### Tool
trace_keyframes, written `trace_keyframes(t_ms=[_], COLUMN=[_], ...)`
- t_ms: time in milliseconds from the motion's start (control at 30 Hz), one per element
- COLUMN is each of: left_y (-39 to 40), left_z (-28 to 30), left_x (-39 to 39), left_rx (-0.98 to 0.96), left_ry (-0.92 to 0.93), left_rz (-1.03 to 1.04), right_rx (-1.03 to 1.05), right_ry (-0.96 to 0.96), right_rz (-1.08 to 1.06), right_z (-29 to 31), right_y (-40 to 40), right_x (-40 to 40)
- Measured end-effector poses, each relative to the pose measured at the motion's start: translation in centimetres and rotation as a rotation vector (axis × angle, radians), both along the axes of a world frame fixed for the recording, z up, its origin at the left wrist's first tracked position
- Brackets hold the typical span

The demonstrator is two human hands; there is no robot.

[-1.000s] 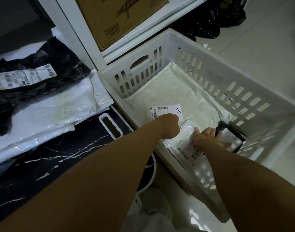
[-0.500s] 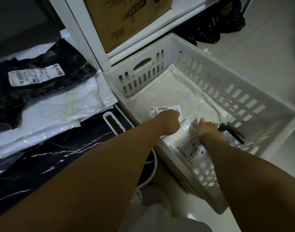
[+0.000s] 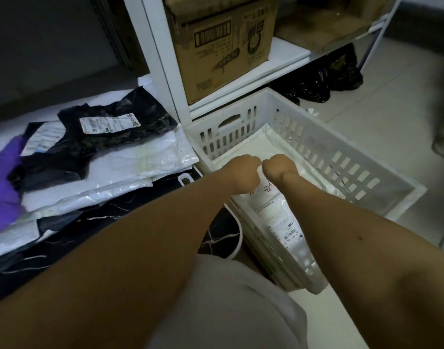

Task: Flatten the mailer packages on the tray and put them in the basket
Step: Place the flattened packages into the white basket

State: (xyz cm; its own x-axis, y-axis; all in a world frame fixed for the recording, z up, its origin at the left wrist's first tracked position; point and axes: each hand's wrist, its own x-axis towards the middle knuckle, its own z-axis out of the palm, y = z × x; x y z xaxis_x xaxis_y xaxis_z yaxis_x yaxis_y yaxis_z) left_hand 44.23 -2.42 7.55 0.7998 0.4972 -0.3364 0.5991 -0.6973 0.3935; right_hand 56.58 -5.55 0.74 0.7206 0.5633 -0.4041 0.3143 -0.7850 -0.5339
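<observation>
The white slotted basket [image 3: 347,170] stands on the floor to the right of the tray. A large white mailer [image 3: 263,144] lies flat on its bottom. On top lies a smaller white mailer with a barcode label [image 3: 281,220], reaching to the basket's near corner. My left hand [image 3: 242,173] and right hand [image 3: 279,168] are side by side over this mailer's far edge. Both have their fingers curled down onto it, and the fingertips are hidden. On the black marbled tray [image 3: 185,178] at left lie a black mailer [image 3: 115,132], white mailers [image 3: 145,159] and a purple one [image 3: 1,192].
A white shelf post [image 3: 163,71] rises right behind the basket's far left corner. A cardboard box [image 3: 223,46] stands on the shelf and black bags [image 3: 316,89] lie under it. Pale tiled floor [image 3: 392,109] lies right of the basket. My clothed knee [image 3: 231,298] is below my arms.
The view has tilted up. My hands have drawn together, and the right hand has gone from flat on the small mailer to curled at its far edge.
</observation>
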Motion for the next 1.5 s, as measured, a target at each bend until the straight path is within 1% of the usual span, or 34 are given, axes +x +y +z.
trace_keyframes(t_ms=[100,200,267,333,467,567,667,733,867,1033,1167,1233,1433,1500], left_y=[0.9,1.4,1.7,2.0,3.1,4.1,4.8,5.0,5.6,7.2,7.7,7.6,6.5,5.7], left_z=[1.8,2.4,2.4,2.2,1.9,1.5,0.4,-0.8,-3.1,-4.8,-5.5,-5.6,-4.3,-3.1], left_x=[-3.6,-7.9,-10.9,-13.9,-20.0,-24.5,-28.5,-30.5,-33.3,-34.3,-33.6,-33.2,-32.4,-32.3], left_rx=[0.060,0.103,0.104,0.099,0.082,0.082,0.081,0.058,0.021,-0.010,-0.033,-0.047,-0.062,-0.059], left_ry=[-0.051,-0.044,-0.044,-0.046,-0.028,-0.003,0.044,0.074,0.064,0.006,-0.012,-0.020,-0.073,-0.110], left_rz=[0.110,0.197,0.257,0.315,0.441,0.552,0.628,0.666,0.721,0.794,0.802,0.799,0.823,0.854], right_rx=[0.081,0.172,0.192,0.151,-0.025,-0.056,-0.023,-0.036,-0.064,-0.119,-0.103,-0.051,0.224,0.316], right_ry=[-0.008,0.009,0.024,0.038,-0.019,-0.121,-0.360,-0.486,-0.628,-0.729,-0.715,-0.680,-0.588,-0.592], right_rz=[0.103,0.211,0.287,0.405,0.718,0.878,0.969,0.992,1.033,1.058,1.066,1.054,0.885,0.835], right_z=[3.1,5.4,6.8,8.1,9.9,10.8,10.7,10.1,9.0,7.6,6.8,6.6,7.0,7.3], right_y=[1.7,3.4,4.3,5.1,6.3,7.8,10.3,11.6,13.8,16.0,17.0,16.9,14.2,12.6], right_x=[-2.1,-4.5,-6.7,-9.4,-15.7,-20.0,-23.3,-25.0,-27.7,-28.8,-28.6,-28.6,-28.2,-28.0])
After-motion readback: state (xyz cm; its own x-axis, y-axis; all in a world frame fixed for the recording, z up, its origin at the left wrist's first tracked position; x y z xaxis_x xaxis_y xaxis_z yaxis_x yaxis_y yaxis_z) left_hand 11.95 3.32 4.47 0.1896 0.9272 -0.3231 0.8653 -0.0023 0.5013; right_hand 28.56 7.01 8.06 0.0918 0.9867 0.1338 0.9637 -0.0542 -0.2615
